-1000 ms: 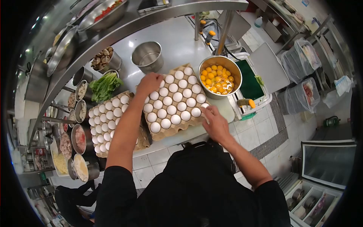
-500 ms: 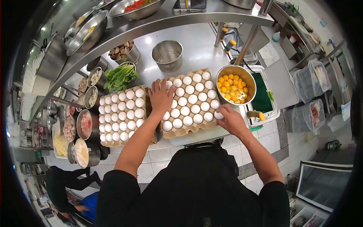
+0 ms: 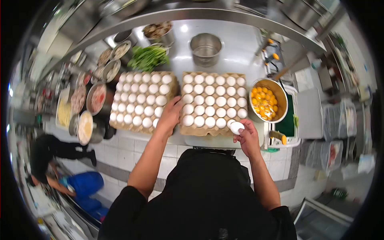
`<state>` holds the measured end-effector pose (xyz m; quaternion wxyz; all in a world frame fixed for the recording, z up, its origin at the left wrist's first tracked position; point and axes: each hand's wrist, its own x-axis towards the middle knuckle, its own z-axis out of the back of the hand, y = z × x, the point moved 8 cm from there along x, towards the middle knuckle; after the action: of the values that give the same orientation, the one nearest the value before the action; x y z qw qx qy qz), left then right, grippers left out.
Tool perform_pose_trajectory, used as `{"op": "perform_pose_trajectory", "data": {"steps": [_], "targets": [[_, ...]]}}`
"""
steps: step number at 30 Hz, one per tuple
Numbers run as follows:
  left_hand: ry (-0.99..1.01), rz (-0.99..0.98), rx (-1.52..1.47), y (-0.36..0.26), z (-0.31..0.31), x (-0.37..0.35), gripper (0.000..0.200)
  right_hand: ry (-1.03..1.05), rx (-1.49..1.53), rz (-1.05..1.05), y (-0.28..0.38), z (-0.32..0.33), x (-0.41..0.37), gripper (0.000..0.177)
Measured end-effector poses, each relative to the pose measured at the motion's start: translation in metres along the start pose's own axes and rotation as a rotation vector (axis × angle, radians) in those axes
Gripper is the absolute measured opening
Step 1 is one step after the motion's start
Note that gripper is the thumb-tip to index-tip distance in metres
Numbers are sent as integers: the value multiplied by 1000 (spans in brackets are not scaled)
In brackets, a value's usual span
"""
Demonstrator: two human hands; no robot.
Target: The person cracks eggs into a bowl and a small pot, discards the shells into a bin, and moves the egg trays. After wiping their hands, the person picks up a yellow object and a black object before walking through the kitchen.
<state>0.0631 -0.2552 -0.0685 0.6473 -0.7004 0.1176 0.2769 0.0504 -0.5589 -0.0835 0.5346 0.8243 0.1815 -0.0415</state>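
Observation:
A cardboard egg tray [image 3: 214, 131] full of white eggs lies squarely in front of me. My left hand [image 3: 171, 115] is at its left side, in the gap between the two trays, fingers closed on the cardboard edge. Between the fingers and thumb of my right hand [image 3: 249, 138] is a white egg [image 3: 237, 128], held just over the tray's front right corner. To the left lies a second egg tray [image 3: 172, 86], also filled with white eggs. A steel pot [image 3: 285, 100] of egg yolks [image 3: 264, 103] stands right of the near tray.
An empty-looking steel pot [image 3: 206, 50] stands behind the trays, leafy greens [image 3: 149, 58] to its left. Bowls of ingredients [image 3: 97, 99] line the left side. A steel shelf [image 3: 192, 15] crosses above the counter. A co-worker [image 3: 44, 154] bends over blue containers [image 3: 86, 188] at lower left.
My left hand has moved down from the tray's back left corner to its left side. The tray now sits straighter. My right hand has drawn the egg slightly toward me.

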Motion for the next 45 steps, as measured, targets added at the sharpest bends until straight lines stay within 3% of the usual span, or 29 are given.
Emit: {"op": "perform_pose_trajectory", "data": {"steps": [1, 5, 7, 9, 11, 13, 20, 22, 23, 25, 28, 33, 36, 37, 39, 41, 45], "targets": [[25, -27, 29, -3, 8, 6, 57, 17, 196, -45, -6, -11, 8, 29], [8, -46, -117, -7, 13, -6, 50, 100, 161, -93, -8, -45, 37, 30], [9, -105, -252, 7, 20, -2, 50, 131, 108, -111, -15, -55, 47, 32], [63, -296, -417, 7, 18, -9, 51, 114, 118, -170, -23, -64, 52, 35], [112, -315, -568, 7, 18, -16, 51, 126, 102, -202, -27, -73, 50, 36], [135, -306, -596, 10, 17, -12, 48, 146, 241, -266, -18, -87, 40, 33], [208, -346, -605, 6, 13, -28, 44, 201, 243, -265, -10, -112, 43, 35], [-2, -552, -217, -1, 25, -49, 43, 212, 223, -230, 3, -103, 42, 35], [8, -553, -213, 5, 25, -54, 43, 232, 207, -191, 12, -99, 43, 35], [-209, -405, -40, 36, 35, -58, 42, 186, 207, -167, 19, -81, 39, 36], [-310, -526, 222, 82, 16, -41, 43, 93, 201, -133, 25, -54, 30, 36], [-189, -527, -116, 108, 10, -21, 49, 45, 363, -131, 23, -6, 10, 33], [-446, -645, 413, 54, 10, -59, 47, -51, 389, -58, 30, 23, -2, 33], [-422, -646, 426, 47, 7, -60, 47, -93, 386, -22, 34, 29, -6, 34], [-365, -632, 772, 32, -6, -51, 43, -160, 384, 37, 42, 44, -13, 35], [-334, -754, 1013, 16, -11, -52, 42, -158, 412, 49, 55, 57, -15, 35], [-262, -646, 946, 11, -15, -52, 37, -308, 521, 246, 110, 110, 6, 29]]}}
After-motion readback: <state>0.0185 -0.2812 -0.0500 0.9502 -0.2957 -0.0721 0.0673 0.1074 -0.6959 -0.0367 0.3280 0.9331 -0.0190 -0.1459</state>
